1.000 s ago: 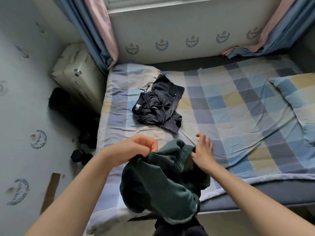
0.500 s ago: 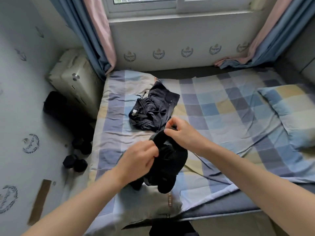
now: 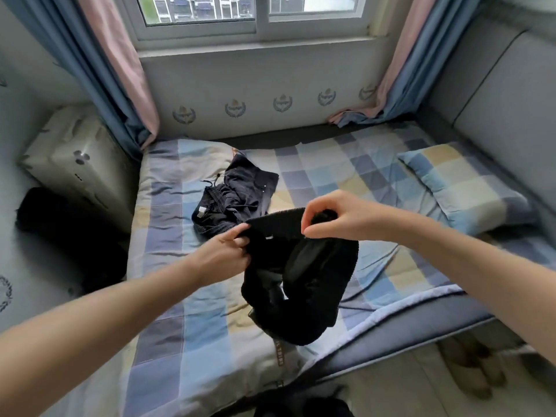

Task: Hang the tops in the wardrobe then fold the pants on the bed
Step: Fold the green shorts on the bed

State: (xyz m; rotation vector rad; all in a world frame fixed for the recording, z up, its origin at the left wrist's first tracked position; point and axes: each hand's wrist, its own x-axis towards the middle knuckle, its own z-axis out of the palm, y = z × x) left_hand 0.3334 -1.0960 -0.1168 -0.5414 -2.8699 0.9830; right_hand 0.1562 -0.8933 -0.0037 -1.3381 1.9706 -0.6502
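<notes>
Both hands pinch a black garment point(image 3: 301, 272) by its ribbed band: left hand point(image 3: 224, 254) at one end, right hand point(image 3: 328, 216) at the other. Band runs across, roughly level; rest hangs down over the bed's point(image 3: 186, 350) near edge. Dark pants point(image 3: 237, 203) lie crumpled toward the far left corner; bare checked sheet right, up to the pillow point(image 3: 463, 191).

Place: a bedroom in a home
Bed point(image 3: 316, 182): checked sheet in blue, yellow and grey, filling the space below the window
Pillow point(image 3: 463, 188): matching checks, at the padded grey headboard point(image 3: 496, 115)
Window point(image 3: 255, 16): apartment blocks outside, blue and pink curtains point(image 3: 120, 70) on both sides
Clothes: dark pants point(image 3: 237, 200) crumpled on the sheet
</notes>
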